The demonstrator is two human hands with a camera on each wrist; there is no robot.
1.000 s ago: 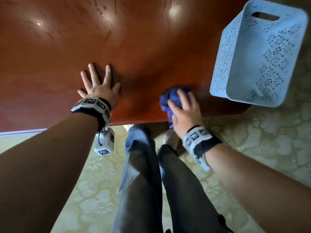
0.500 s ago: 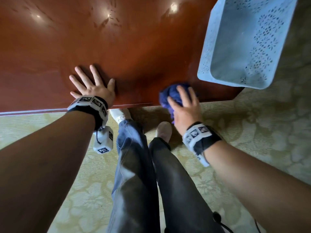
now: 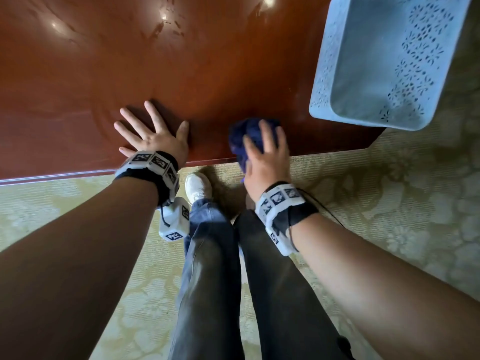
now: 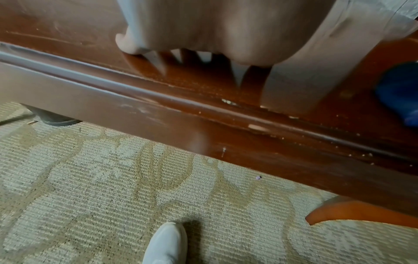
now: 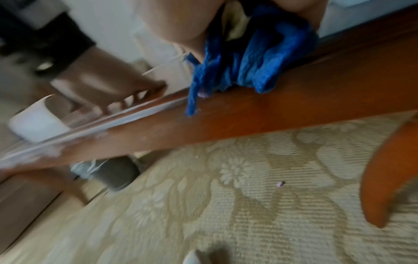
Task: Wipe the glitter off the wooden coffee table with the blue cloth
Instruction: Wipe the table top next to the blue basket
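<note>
The glossy reddish wooden coffee table (image 3: 233, 74) fills the upper part of the head view. My right hand (image 3: 265, 152) presses the bunched blue cloth (image 3: 244, 144) at the table's near edge, fingers draped over it; a strip of the cloth (image 5: 248, 62) hangs over the rim. My left hand (image 3: 153, 133) lies flat on the tabletop with fingers spread, to the left of the cloth. Small pale glitter specks (image 4: 294, 117) sit along the table's edge moulding in the left wrist view, where the blue cloth (image 4: 400, 92) shows at the far right.
A pale blue perforated plastic basket (image 3: 389, 61) sits at the table's right corner, partly overhanging it. Patterned beige carpet (image 3: 389, 203) lies below, with my legs and a white shoe (image 3: 198, 187) near the table edge. A curved table leg (image 5: 389, 169) stands at the right.
My view has shifted back, so the table's near edge sits lower in frame. The right hand with the cloth has come toward the near edge; the left hand stays flat on the table.
</note>
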